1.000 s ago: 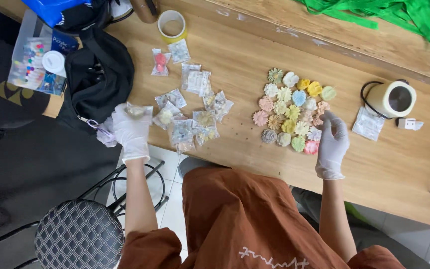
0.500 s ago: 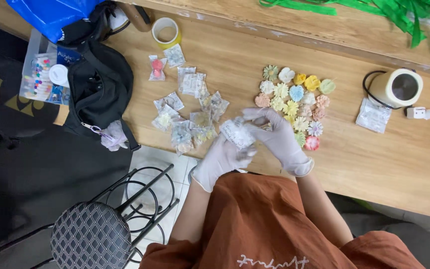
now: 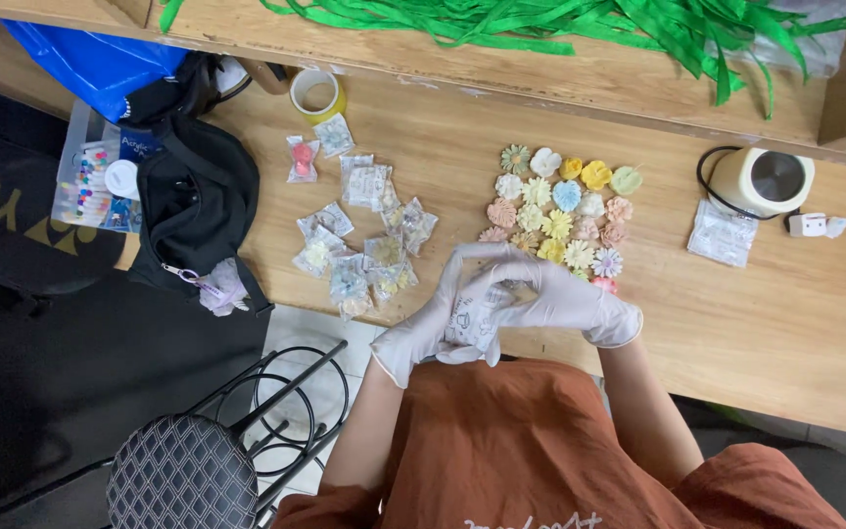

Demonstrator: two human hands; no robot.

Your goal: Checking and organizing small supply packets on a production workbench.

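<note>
In the head view, at the desk's [image 3: 785, 323] near edge, the gloved left hand [image 3: 433, 318] and right hand [image 3: 565, 299] have their fingers pinched on a small clear plastic packet [image 3: 472, 315]. Judging by that grip, it is best held low over the desk and pulled gently, clear of the cluster of pastel flower pieces [image 3: 560, 211] just behind and the loose packets [image 3: 364, 245] toward the left.
</note>
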